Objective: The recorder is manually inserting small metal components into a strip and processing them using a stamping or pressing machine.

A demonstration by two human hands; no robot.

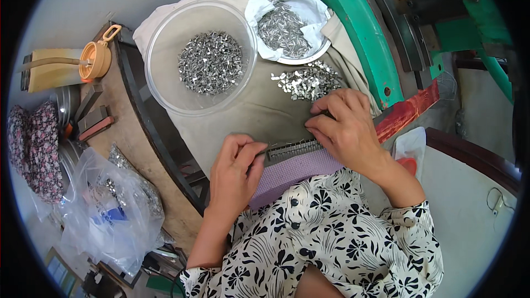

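A dark, narrow slotted metal bar (292, 151) with small pins along it lies on a purple textured block (295, 174) in front of me. My left hand (234, 174) is closed, thumb and forefinger pinched at the bar's left end. Over its right end, my right hand (348, 127) has its fingertips pressed together; what they hold is hidden or too small to name. Just beyond that hand lies a loose pile of small shiny metal pieces (309, 81) on the beige cloth (243, 127).
A clear round tub (156, 85) of small metal parts stands far left on the cloth. Beside it is a metal bowl (317, 58) lined with white plastic, holding thin pins. A green machine (353, 27) rises at right. Plastic bags (116, 215) and a wooden bench (132, 132) are at left.
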